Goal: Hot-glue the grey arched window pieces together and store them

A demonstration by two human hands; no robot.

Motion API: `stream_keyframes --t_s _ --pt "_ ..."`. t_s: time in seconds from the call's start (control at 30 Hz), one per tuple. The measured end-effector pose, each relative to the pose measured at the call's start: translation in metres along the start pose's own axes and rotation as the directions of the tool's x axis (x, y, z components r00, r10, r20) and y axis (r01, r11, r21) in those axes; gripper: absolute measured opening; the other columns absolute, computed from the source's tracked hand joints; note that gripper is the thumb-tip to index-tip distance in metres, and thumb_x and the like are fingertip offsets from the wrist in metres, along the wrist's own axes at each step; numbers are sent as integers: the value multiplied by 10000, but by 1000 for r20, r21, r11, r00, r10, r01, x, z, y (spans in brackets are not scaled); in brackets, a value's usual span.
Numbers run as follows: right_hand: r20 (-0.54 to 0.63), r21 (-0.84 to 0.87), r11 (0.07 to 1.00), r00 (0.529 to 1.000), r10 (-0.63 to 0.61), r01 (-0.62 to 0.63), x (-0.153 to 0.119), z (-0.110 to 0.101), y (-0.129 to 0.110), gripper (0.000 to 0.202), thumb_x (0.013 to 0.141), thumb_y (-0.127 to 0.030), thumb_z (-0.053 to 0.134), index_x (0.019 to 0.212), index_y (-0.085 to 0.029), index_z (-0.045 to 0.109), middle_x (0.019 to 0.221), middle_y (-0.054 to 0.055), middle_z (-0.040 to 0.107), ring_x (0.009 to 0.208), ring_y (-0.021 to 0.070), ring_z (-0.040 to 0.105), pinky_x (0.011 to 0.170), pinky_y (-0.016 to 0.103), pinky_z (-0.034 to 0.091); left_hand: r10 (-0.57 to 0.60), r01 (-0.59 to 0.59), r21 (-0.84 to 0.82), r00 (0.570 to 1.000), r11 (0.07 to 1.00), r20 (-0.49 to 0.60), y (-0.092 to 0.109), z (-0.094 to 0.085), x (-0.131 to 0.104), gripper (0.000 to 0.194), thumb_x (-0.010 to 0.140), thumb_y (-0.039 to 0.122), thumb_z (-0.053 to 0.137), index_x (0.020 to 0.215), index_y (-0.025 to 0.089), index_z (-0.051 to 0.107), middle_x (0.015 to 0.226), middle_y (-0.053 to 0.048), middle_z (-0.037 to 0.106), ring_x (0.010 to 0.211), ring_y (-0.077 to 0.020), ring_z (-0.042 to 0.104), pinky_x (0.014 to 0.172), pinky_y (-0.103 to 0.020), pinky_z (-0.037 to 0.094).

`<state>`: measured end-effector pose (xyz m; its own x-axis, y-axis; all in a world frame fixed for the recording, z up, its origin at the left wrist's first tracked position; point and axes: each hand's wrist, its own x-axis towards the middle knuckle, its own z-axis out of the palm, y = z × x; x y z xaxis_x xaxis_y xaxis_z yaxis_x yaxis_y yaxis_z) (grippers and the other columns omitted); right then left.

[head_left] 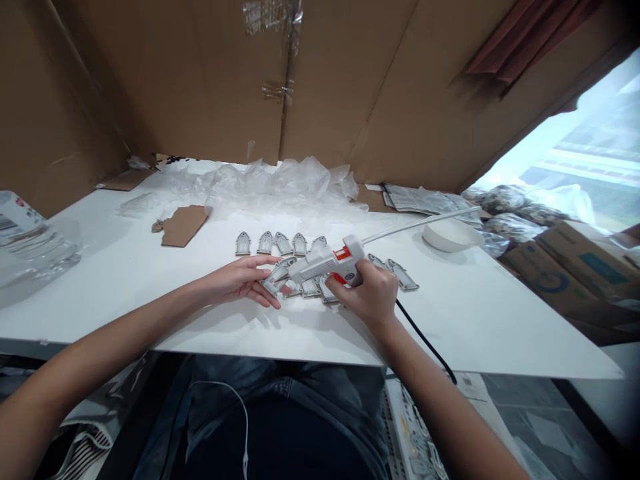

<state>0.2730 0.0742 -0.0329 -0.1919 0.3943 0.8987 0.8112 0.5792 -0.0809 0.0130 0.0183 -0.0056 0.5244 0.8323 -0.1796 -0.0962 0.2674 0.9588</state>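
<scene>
From afar I see: left hand (250,280) pinching grey arch piece (278,275) | over worktop (210,330), near front edge's middle | long side slants far-right | right hand (374,291) grips glue gun (323,263), pointing left at it

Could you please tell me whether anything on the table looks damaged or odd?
Yes: the cardboard scrap, beyond the left hand, has a ragged left end, as if torn; crumpled plastic lies heaped farther back.

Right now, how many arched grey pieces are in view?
11 visible: one piece in the left hand, five in the far row, three nearer, two beside the right hand. The glue gun may hide more.
</scene>
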Motion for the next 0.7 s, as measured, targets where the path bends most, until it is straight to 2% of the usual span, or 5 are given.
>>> stream_keyframes --t_s 0.27,0.47,0.7 --pt "-36 13 997 997 -70 71 -1 0 0 370 681 -443 542 551 -169 330 440 -26 376 403 71 347 451 211 245 1 -1 7 1000 1000 8 -1 0 0 529 925 230 459 1418 161 277 1133 -203 623 869 -244 679 711 -288 552" --pt "23 -13 999 999 -31 31 -2 0 0 395 675 -471 529 535 -173 312 429 -26 344 408 74 337 456 216 244 -6 6 1 1000 1000 3 0 2 0 516 924 218 457 1408 158 288 1139 -214 617 870 -255 678 705 -287 551" --pt "-17 12 997 997 -78 79 -2 1 0 381 666 -441 547 543 -170 308 438 -34 346 405 65 327 450 214 237 -4 4 2 1000 1000 21 -1 0 1 513 926 217 452 1406 161 282 1149 -218 611 879 -254 677 732 -302 549"
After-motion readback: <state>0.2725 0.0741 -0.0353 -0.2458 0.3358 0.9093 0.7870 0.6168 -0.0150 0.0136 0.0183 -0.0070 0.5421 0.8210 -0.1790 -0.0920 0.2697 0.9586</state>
